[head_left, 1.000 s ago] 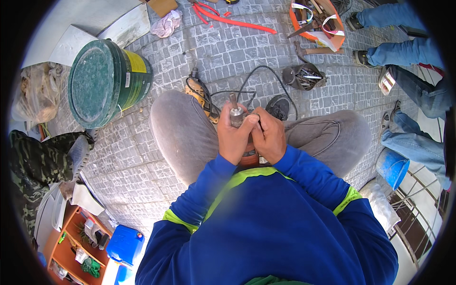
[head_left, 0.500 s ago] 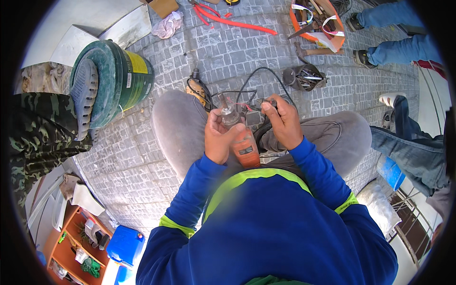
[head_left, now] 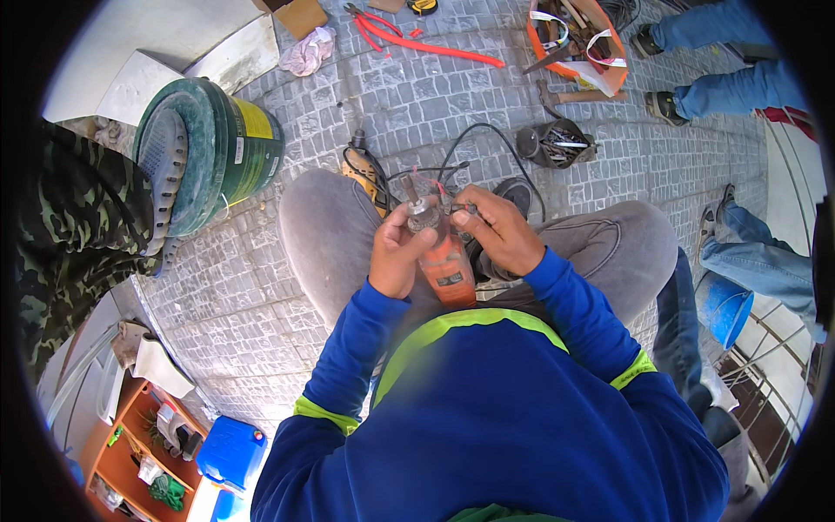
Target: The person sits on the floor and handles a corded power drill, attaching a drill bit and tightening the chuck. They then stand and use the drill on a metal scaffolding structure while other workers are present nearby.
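An orange power drill point(head_left: 448, 265) lies in my lap, its chuck pointing away from me with a bit point(head_left: 410, 189) in it. My left hand point(head_left: 396, 257) is wrapped round the drill's grey chuck end, thumb on top. Between the thumb and fingers of my right hand point(head_left: 504, 233) is a small dark metal chuck key point(head_left: 463, 210), close beside the chuck; whether it touches is hidden by the fingers. A pink string shows near the chuck. Beyond my knee, a yellow power tool point(head_left: 361, 171) lies on the paving with its black cord.
A green bucket point(head_left: 252, 165) stands left, beside a person in camouflage trousers point(head_left: 87, 209). Far right are an orange tool bag point(head_left: 541, 35), a hammer point(head_left: 591, 96) and a dark pouch of bits point(head_left: 557, 143). Red-handled cutters point(head_left: 435, 45) lie ahead. Other people's legs point(head_left: 722, 91) stand right.
My right hand has moved left, bringing the chuck key to the drill's chuck. My left hand stays on the drill. On the right, another person's legs have shifted, and a blue bucket shows more fully.
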### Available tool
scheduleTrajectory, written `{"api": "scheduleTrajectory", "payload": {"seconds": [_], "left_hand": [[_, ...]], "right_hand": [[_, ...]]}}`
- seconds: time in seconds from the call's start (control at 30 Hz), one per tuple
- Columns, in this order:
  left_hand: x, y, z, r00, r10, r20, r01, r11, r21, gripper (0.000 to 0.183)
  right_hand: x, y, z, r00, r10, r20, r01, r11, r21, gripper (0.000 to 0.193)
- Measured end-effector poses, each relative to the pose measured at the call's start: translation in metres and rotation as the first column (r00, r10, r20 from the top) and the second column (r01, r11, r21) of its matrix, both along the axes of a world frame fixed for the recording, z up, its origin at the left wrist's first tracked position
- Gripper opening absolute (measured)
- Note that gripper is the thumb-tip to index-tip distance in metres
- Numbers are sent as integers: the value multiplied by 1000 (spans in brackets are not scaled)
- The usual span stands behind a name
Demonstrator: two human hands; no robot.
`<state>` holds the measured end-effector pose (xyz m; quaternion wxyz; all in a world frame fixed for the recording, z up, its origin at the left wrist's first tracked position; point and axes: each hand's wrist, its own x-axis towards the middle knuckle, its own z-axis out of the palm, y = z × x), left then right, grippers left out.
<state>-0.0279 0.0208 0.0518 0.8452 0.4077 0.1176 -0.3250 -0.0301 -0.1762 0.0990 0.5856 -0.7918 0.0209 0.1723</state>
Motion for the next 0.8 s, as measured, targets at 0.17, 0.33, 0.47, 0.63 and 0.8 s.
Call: {"api": "scheduleTrajectory", "payload": {"seconds": [0.17,0.33,0.47,0.63,0.8], "left_hand": [[1,1,1,998,20,54,-16,997,-73,48],[2,2,1,999,-20,32,24,993,-113,45],[3,0,-3,997,-46,67,50,997,-54,49],[3,-1,-4,997,-37,68,40,998,-54,44],[8,-4,1,995,-54,82,56,998,-22,47]], "right_hand": [[3,-3,1,998,53,46,-51,997,-53,23],[6,-5,3,965,162,207,-132,980,-150,17],[8,-3,6,953,203,225,-146,958,-246,17],[17,-6,11,911,282,299,-168,920,-355,21],[18,0,7,894,275,354,-148,926,-347,23]]}}
